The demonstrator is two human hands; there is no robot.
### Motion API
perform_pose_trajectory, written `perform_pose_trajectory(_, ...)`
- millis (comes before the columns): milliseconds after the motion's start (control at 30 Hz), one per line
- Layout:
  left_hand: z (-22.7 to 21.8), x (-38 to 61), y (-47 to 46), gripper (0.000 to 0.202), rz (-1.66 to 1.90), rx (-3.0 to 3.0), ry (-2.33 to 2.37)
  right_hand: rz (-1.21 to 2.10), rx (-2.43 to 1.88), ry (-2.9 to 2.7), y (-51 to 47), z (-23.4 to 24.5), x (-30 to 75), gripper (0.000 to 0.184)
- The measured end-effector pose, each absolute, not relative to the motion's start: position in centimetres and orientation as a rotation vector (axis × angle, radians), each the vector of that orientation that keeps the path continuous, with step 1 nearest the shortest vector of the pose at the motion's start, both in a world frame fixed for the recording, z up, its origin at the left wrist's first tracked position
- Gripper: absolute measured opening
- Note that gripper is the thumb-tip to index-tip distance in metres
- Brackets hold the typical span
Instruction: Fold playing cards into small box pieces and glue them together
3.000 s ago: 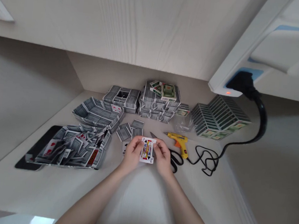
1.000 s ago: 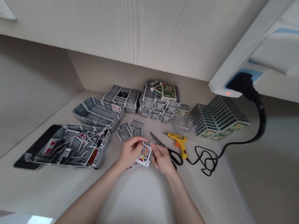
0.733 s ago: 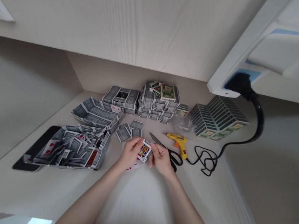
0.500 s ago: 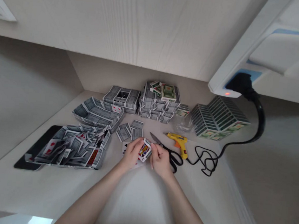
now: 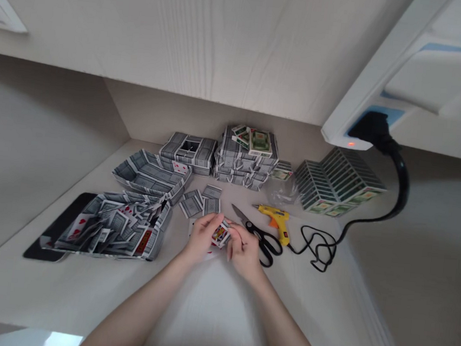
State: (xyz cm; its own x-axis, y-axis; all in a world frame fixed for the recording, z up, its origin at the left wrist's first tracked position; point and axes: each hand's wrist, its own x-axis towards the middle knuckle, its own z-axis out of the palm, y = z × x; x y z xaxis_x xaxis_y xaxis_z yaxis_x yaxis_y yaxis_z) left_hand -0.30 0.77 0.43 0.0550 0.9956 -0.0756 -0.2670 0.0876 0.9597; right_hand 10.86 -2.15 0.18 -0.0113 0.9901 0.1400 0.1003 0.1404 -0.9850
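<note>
- A face card [image 5: 220,235] is held above the table [image 5: 218,302], tilted, its left side pinched by the left hand [image 5: 202,238] and its upper right edge by the fingers of the right hand [image 5: 245,249].
- Black-handled scissors [image 5: 256,231] are laid just beside the right hand.
- Farther off, a yellow glue gun [image 5: 279,218] and patterned, face-down cards [image 5: 191,204] are spread.
- At the back, card-covered boxes [image 5: 244,164] are stacked.

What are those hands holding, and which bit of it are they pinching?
A playing card. The left hand grips its left side; the right hand is at its upper right. Fingers hide the exact spots.
</note>
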Motion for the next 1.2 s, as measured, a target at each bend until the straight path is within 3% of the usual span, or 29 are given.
perform_pose_trajectory(167, 0.3, -0.1, 0.8, 0.032, 1.185, 0.805, 0.951, 1.188, -1.145, -1.291, -1.9, 1.0, 11.0, 0.032)
perform_pose_trajectory(700, -0.5, -0.7, 0.1, 0.021, 1.276, 2.044, 1.469, 1.305, -1.177, -1.143, -1.7, -0.2, 10.8, 0.035)
perform_pose_trajectory(1200, 0.7, -0.5, 0.6, 0.044, 1.275, 1.333, 1.408, 1.350, -1.117, -1.198, -1.8, -0.1, 10.9, 0.035)
